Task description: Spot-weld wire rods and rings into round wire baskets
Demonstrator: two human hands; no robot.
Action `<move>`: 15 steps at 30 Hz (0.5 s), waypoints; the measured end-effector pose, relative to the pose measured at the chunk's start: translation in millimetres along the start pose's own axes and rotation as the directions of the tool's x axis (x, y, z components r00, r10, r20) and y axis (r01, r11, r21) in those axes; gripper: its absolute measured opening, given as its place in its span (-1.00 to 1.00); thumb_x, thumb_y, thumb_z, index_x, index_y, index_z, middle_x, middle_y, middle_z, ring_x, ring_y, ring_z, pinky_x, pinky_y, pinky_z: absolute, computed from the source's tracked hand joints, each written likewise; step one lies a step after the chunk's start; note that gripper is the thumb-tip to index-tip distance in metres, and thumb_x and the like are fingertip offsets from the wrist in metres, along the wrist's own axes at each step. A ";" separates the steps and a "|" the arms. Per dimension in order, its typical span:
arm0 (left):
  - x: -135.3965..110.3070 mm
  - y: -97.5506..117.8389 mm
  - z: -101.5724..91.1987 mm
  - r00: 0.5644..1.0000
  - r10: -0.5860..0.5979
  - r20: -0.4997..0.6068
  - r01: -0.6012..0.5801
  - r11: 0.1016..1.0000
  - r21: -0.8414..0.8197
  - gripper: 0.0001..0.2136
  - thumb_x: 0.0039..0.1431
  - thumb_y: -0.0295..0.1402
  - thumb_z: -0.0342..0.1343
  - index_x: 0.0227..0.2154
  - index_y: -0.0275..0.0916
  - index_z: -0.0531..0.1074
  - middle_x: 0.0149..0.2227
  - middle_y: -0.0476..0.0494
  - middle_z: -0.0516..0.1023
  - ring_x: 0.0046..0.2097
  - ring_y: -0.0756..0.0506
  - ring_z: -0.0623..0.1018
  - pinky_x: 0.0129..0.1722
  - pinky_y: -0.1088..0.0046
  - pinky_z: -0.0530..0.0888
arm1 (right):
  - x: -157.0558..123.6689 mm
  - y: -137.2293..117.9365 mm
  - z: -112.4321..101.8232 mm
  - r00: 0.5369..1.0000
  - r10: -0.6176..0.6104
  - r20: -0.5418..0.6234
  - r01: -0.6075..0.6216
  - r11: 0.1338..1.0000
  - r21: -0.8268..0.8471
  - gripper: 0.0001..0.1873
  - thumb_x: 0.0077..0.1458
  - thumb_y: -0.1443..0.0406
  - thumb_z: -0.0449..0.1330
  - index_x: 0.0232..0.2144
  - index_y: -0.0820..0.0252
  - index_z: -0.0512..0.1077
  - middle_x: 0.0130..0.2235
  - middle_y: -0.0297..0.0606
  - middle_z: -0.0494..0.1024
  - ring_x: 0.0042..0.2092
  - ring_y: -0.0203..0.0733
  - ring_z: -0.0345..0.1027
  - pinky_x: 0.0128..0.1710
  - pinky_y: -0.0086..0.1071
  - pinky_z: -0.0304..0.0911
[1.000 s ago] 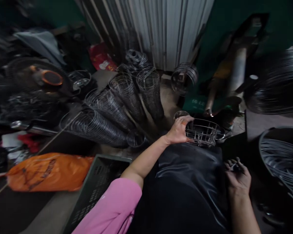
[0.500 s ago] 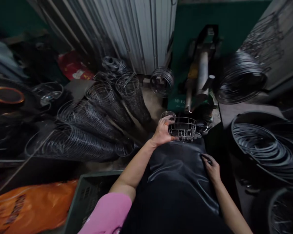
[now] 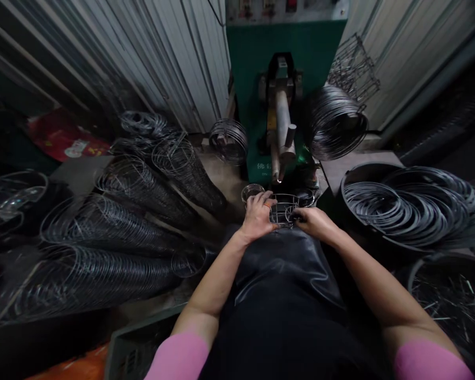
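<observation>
A small round wire basket (image 3: 283,207) rests at the far edge of my dark apron (image 3: 285,285), just below the arm of a green welding machine (image 3: 279,105). My left hand (image 3: 257,216) grips the basket's left rim, fingers curled round the wire. On the basket's right side my right hand (image 3: 314,221) is closed, pinching at the wire; what sits between its fingertips is too small to make out. A small wire ring (image 3: 252,191) lies just beyond my left hand.
Long stacks of nested wire baskets (image 3: 114,232) lie to my left. A tub of wire rings (image 3: 411,206) stands at right, another tub (image 3: 451,295) nearer. Coiled wire (image 3: 334,121) hangs beside the machine. A grey crate (image 3: 130,353) and an orange bag (image 3: 71,367) sit at lower left.
My head has turned right, centring the green machine. My right hand has come up from my lap to the basket's right side. My left hand keeps its hold.
</observation>
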State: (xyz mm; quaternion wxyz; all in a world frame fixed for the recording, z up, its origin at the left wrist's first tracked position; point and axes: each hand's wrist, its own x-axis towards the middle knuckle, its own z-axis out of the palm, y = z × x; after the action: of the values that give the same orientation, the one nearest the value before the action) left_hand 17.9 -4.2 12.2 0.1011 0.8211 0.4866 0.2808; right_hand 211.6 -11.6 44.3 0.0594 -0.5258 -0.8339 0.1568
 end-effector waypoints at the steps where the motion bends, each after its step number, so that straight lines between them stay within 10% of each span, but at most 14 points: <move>1: 0.3 0.8 0.2 1.000 -0.005 0.004 0.005 1.000 0.002 -0.38 -0.37 -0.26 0.39 -0.13 -0.24 0.34 0.11 -0.30 0.28 0.13 -0.31 0.25 0.09 0.05 0.16 | 1.3 0.2 4.4 1.000 -0.018 -0.019 0.018 1.000 0.002 -0.76 -0.03 0.42 0.11 -0.29 0.14 0.48 -0.30 -0.24 0.57 -0.25 -0.17 0.44 -0.32 -0.43 0.26; 9: -5.1 2.8 0.2 0.996 -0.083 -0.036 0.079 0.992 -0.102 -0.38 -0.41 -0.33 0.40 -0.16 -0.25 0.34 0.08 -0.28 0.31 0.12 -0.27 0.28 0.09 0.12 0.21 | -13.0 5.9 24.8 0.961 -0.251 -0.119 0.265 0.956 0.123 -0.64 0.12 0.39 0.00 -0.04 0.16 0.39 -0.07 -0.15 0.48 -0.08 -0.16 0.40 -0.13 -0.32 0.33; 15: -1.5 -0.1 -1.3 0.989 -0.137 -0.053 0.130 0.983 -0.127 -0.37 -0.43 -0.33 0.41 -0.16 -0.25 0.35 0.07 -0.26 0.33 0.11 -0.26 0.31 0.09 0.14 0.25 | -11.8 2.2 25.3 0.979 -0.194 -0.065 0.196 0.980 0.036 -0.53 0.10 0.37 0.07 0.09 0.19 0.27 0.08 -0.07 0.38 -0.01 -0.09 0.37 -0.10 -0.28 0.32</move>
State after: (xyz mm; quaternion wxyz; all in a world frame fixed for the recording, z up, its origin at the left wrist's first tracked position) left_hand 16.5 -5.6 12.6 0.1553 0.7698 0.5252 0.3278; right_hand 212.0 -26.3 20.5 0.1112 -0.4447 -0.8757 0.1516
